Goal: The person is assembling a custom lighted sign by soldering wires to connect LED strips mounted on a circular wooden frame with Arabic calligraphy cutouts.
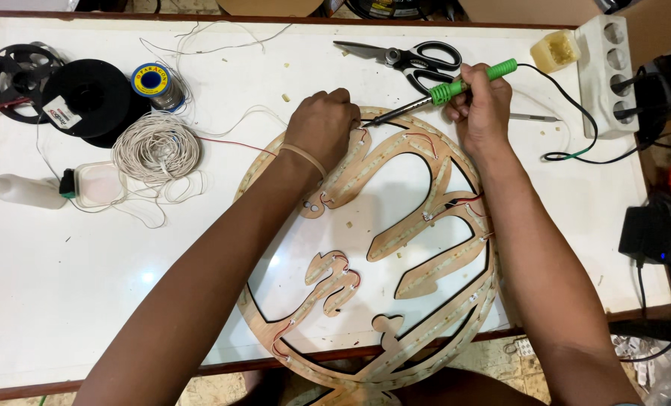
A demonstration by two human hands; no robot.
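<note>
A green-handled soldering iron [441, 94] is gripped in the right hand [482, 105] near the table's far edge, its tip at the wooden cut-out sign [396, 248], where the left hand [322, 124] is fisted.

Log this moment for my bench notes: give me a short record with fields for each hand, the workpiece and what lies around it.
left hand: left hand closed, resting on the upper rim of the wooden cutout panel
right hand: right hand gripping a green-handled soldering iron, tip pointed toward the left hand
workpiece: round panel lined with light strips and thin red wires, overhanging the near edge of the white table
behind: scissors, power strip
left side: coil of white wire, solder spool, black reel
</note>
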